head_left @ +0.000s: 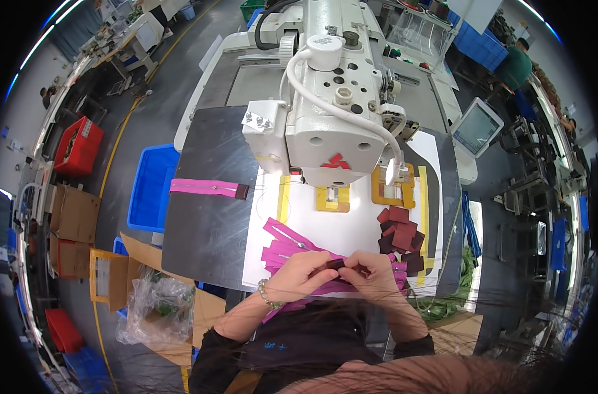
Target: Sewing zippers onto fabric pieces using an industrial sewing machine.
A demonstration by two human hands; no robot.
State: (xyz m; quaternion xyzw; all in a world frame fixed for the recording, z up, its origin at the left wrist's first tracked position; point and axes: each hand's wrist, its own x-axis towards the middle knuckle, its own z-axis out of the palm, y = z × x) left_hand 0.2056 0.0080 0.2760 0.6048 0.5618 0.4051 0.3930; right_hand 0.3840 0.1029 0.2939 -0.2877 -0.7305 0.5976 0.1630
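My left hand (303, 273), a beaded bracelet at its wrist, and my right hand (372, 277) meet close together at the near edge of the work surface. Fingertips of both pinch a small dark maroon fabric piece (336, 264), which they partly cover. Beneath and around the hands lies a fanned pile of magenta zippers (279, 252) with metal pulls. To the right of it is a heap of maroon fabric patches (402, 235). A separate magenta zipper (204, 188), with a dark patch at its right end, rests on the dark plate at the left.
A large white sewing machine (332, 141) rises just beyond the hands. Yellow clamp frames (332, 199) sit under its head. A tilted screen (477, 127) stands at the right. On the left are a blue bin (153, 190) and a cardboard box with plastic wrap (156, 308).
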